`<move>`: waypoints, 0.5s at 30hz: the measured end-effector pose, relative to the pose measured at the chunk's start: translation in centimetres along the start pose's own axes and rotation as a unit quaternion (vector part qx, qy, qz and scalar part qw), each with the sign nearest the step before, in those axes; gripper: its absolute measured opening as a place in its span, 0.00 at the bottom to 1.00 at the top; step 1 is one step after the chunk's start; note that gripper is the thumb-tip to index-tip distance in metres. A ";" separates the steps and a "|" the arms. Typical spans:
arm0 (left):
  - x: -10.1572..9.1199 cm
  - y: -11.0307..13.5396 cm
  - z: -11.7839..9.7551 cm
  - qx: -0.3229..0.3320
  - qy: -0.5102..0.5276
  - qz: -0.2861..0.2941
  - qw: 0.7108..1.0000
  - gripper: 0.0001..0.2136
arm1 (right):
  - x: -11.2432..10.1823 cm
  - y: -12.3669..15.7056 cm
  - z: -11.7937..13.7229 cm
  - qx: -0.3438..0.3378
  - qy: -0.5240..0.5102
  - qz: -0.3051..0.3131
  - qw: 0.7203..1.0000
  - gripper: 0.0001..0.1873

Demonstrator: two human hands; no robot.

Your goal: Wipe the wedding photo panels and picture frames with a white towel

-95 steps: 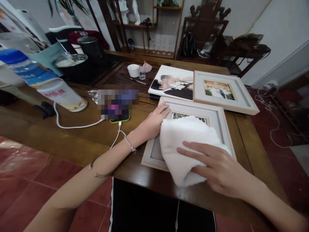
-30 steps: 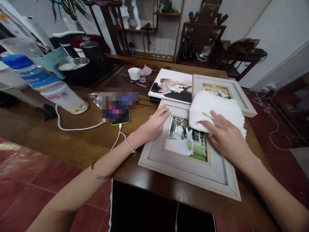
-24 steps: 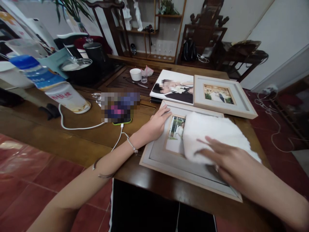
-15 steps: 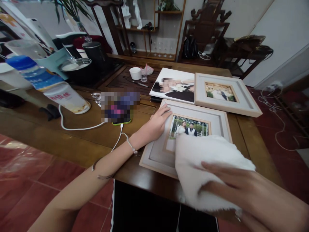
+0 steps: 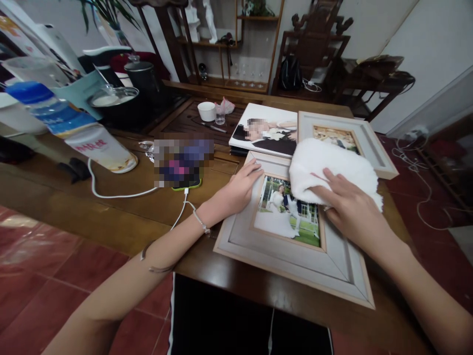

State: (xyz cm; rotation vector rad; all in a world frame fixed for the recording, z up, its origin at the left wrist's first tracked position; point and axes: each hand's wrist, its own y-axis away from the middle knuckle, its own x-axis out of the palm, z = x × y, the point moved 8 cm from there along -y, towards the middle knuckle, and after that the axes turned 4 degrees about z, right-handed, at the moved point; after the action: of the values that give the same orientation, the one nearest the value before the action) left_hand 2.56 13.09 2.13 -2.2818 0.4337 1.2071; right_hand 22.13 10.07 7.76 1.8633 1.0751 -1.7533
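A light wooden picture frame (image 5: pixel 236 236) with a photo of a couple lies flat near the table's front edge. My left hand (image 5: pixel 241 190) grips its upper left side, with the fingertips over the border and the thumb hidden. A folded white cloth (image 5: pixel 332 160) is in my right hand (image 5: pixel 345 202), the fingers pressed partly into its fold. The cloth lies over the upper right of this frame and covers part of the photo. It also overlaps the near side of a second picture frame (image 5: pixel 384 160) behind.
Left of that second frame lies a stack of photo panels (image 5: pixel 273 140). A phone (image 5: pixel 188 185) on a white cable sits left of my hand. Farther left stands a blue-capped bottle (image 5: pixel 99 148). A white cup (image 5: pixel 207 112) is behind, on the inset tray (image 5: pixel 181 121).
My right hand has swept the white cloth away from me, from the frame's near side to its upper right, uncovering the lower photo. My left hand stays put.
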 end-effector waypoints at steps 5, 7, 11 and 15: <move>0.1 0.0 0.3 0.004 0.010 -0.015 1.000 0.23 | -1.3 0.8 3.0 -0.013 -0.087 0.085 0.992 0.29; 0.1 0.0 0.3 0.006 0.007 -0.018 1.000 0.23 | -2.4 2.1 5.0 -0.038 -0.132 0.132 0.982 0.31; 0.0 0.0 0.1 0.014 -0.002 -0.018 1.000 0.24 | -4.9 4.7 8.1 -0.083 -0.178 0.149 0.969 0.35; -0.2 -0.1 0.0 0.023 0.003 -0.026 0.999 0.25 | -4.4 4.3 8.1 -0.080 -0.193 0.143 0.967 0.34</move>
State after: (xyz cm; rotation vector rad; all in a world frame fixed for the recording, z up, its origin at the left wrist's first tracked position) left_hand 2.52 13.16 2.29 -2.2434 0.3983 1.1546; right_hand 20.04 0.28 9.67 1.4185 0.7323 -1.7064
